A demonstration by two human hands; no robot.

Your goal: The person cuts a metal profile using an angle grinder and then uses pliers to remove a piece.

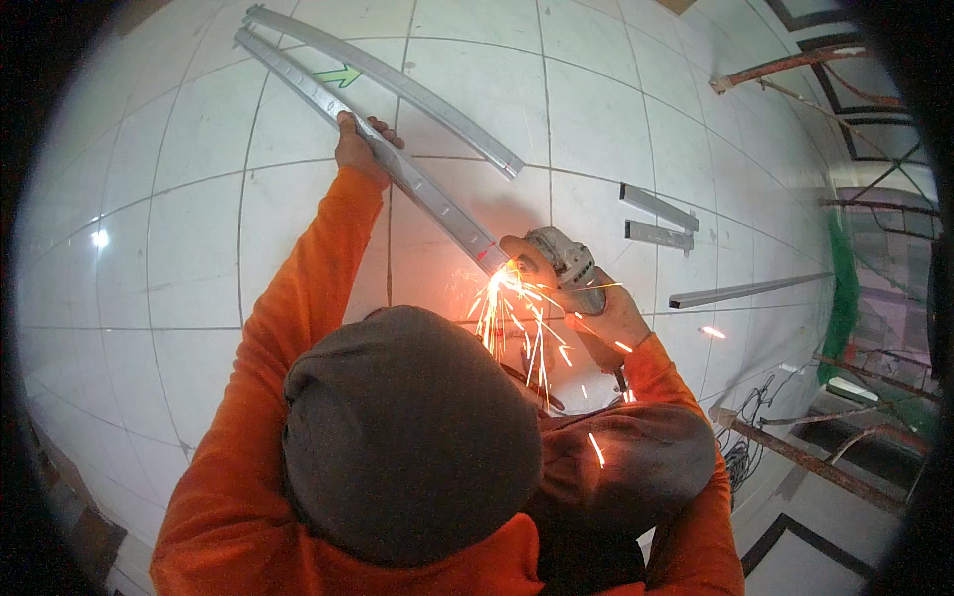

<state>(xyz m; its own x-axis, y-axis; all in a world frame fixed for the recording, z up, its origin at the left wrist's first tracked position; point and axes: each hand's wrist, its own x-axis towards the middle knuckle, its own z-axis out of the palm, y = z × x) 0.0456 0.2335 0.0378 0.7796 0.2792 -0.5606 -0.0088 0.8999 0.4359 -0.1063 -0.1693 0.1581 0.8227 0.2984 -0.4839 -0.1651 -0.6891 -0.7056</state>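
Observation:
My left hand [360, 149] is wrapped round a long silver metal channel [432, 199], which slants from the upper left towards the middle. In my right hand [618, 320] is a grey angle grinder [564, 256]. Its disc [527, 260] meets the near end of the channel, and bright orange sparks [512, 303] spray from there towards my knees. A reddish mark shows on the channel close to the disc. Beyond it a second silver channel [437, 107] lies on the floor, its far end near the first one's. My bent knees [412, 427] in dark grey fill the lower middle.
Two short metal tubes [658, 206] and a longer tube [750, 290] lie on the white tiled floor [199, 268] to the right. Rusty scaffold frames [815, 467], green netting [843, 288] and a coiled black cable [743, 452] are at the right. A green arrow [341, 74] marks the floor.

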